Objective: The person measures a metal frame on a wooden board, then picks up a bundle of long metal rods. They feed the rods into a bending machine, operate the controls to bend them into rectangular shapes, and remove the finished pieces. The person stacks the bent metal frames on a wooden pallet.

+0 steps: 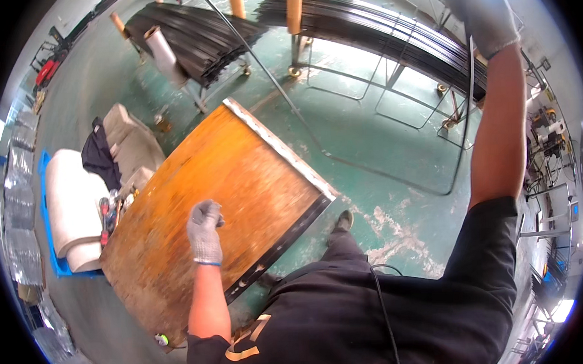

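My left hand (205,230), in a pale grey knitted glove, is held over the worn wooden tabletop (206,160). Its fingers are curled in, and nothing shows in them. My right arm is raised to the upper right. On that side my gloved right hand (483,17) is closed round one side of a long, thin, dark metal rod frame (395,178). The picture's upper edge cuts off part of this hand. The frame hangs in a wide U beyond the table, above the green floor, and its other side runs up past the top edge.
Long dark metal bars lie stacked on wheeled racks (396,47) at the back. Left of the table are a white roll (74,198) on a blue base, dark cloth (100,154) and tools with red handles (104,223). A wrapped roll (162,51) stands by the left rack.
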A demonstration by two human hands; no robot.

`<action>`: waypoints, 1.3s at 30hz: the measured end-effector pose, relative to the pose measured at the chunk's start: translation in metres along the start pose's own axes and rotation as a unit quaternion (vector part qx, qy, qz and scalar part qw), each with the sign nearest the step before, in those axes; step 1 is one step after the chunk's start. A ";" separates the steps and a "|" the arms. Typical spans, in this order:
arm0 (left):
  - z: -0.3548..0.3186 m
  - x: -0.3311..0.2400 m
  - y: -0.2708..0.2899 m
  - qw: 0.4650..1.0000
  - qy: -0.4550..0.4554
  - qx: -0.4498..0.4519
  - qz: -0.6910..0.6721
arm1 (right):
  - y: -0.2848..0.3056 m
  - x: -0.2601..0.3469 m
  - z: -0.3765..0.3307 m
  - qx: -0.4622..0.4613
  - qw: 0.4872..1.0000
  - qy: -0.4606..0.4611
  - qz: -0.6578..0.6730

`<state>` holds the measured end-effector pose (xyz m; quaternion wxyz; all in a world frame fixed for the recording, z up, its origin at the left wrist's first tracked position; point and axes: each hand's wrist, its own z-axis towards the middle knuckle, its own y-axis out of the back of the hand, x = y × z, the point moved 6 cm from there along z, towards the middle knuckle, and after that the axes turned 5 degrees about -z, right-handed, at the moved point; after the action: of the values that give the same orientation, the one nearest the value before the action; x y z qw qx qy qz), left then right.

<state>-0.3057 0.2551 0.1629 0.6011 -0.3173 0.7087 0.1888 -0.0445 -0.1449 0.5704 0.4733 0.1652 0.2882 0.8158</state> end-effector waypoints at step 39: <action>0.591 0.008 -0.728 0.977 -0.170 -0.063 0.114 | -0.450 -0.536 -0.042 0.085 0.721 -0.443 0.526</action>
<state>0.6192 0.1081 0.1159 0.6662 -0.2346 0.6143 0.3519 0.5038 -0.4500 0.2573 0.0261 0.6722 -0.0193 0.7397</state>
